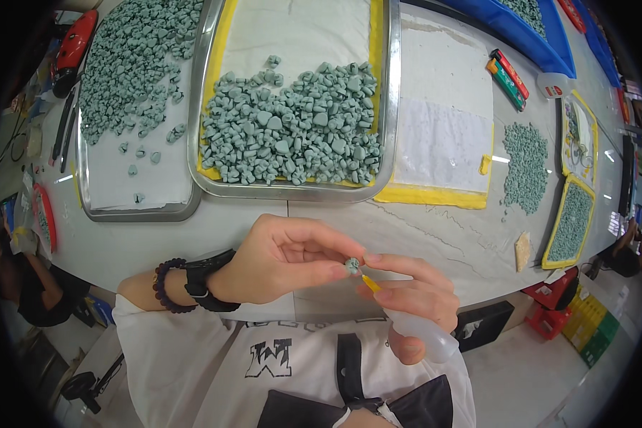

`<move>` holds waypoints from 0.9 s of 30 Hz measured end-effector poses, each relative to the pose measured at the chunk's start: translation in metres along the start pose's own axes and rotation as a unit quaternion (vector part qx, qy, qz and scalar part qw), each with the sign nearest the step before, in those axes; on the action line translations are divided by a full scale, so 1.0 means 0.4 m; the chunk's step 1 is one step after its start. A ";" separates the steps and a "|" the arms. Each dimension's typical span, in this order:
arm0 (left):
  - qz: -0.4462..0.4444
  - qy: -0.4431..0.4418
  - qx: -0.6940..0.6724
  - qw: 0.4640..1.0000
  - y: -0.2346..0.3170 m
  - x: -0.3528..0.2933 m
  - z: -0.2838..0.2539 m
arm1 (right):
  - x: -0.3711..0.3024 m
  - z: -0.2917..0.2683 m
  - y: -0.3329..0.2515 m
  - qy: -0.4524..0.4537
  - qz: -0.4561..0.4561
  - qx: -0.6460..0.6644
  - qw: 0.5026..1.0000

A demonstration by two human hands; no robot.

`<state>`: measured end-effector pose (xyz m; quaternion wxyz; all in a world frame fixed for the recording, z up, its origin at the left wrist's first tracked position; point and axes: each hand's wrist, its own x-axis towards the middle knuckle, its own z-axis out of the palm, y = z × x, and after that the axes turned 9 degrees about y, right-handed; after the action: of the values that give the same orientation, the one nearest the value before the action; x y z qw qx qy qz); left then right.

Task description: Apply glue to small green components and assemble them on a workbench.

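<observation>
Small grey-green rounded piece [353, 265] pinched in the left hand [285, 260], centre of the frame; translucent white squeeze bottle [439, 344] gripped in the right hand [421, 292], yellow nozzle [369, 282] just beside that piece; upper centre, silver metal tray [285, 190] of similar pieces [292, 132] on the white desk [442, 235]

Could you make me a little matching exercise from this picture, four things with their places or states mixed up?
Things:
1. Bottle
2. Held piece
3. Watch
4. Middle tray

Places and states:
A. Black, worn beside a beaded bracelet
B. Partly covered by a heap of green pieces
C. Gripped by the right hand
D. Pinched by the left hand

Right pairs: 1-C, 2-D, 3-A, 4-B.
</observation>
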<state>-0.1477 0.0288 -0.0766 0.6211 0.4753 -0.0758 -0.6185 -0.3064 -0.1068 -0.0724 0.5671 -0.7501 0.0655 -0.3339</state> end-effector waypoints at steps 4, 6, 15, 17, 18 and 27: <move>0.010 -0.004 -0.001 1.000 0.002 -0.001 0.003 | -0.003 0.001 0.002 0.008 -0.004 0.010 1.000; 0.009 -0.008 0.000 1.000 0.004 -0.001 0.003 | -0.006 0.000 0.002 0.013 -0.004 0.020 1.000; 0.024 -0.015 -0.001 1.000 -0.001 -0.003 -0.001 | -0.006 0.001 0.004 0.016 0.000 0.011 1.000; 0.017 -0.002 0.018 1.000 -0.001 -0.006 -0.005 | -0.003 0.003 -0.004 0.018 0.009 0.013 1.000; 0.018 0.001 0.033 0.999 -0.001 -0.007 -0.007 | -0.001 -0.002 -0.010 0.014 0.027 0.005 1.000; 0.080 -0.006 0.057 0.995 0.009 0.002 0.004 | 0.006 -0.124 0.046 -0.071 -0.060 -0.396 0.914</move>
<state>-0.1460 0.0266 -0.0738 0.6398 0.4992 -0.1523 -0.5642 -0.3278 -0.1546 -0.0813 0.2056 -0.9374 0.1066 -0.2601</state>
